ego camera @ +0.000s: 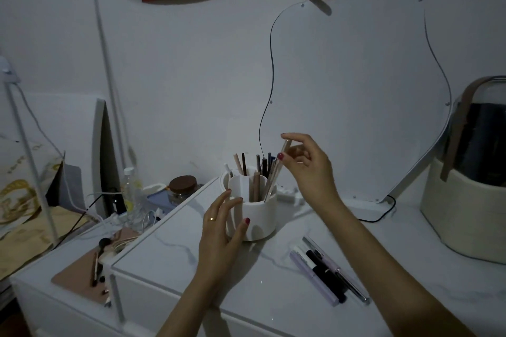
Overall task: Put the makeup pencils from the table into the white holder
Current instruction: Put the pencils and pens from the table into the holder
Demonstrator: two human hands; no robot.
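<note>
A white holder (pixel 260 213) stands on the white table (pixel 246 276), with several pencils upright in its compartments. My left hand (pixel 221 232) wraps its left side, fingers and thumb touching the wall. My right hand (pixel 306 167) is above and to the right, pinching the top of a pale makeup pencil (pixel 275 175) whose lower end sits inside the holder's front right compartment, tilted. Several more makeup pencils (pixel 327 272), black, lilac and silver, lie in a row on the table to the right of the holder.
A curvy mirror (pixel 356 85) leans on the wall behind. A cream basket (pixel 462 221) stands at the far right. To the left are a lower shelf with a pink mat and brushes (pixel 87 273), a brown-lidded jar (pixel 183 186), a bottle and cables.
</note>
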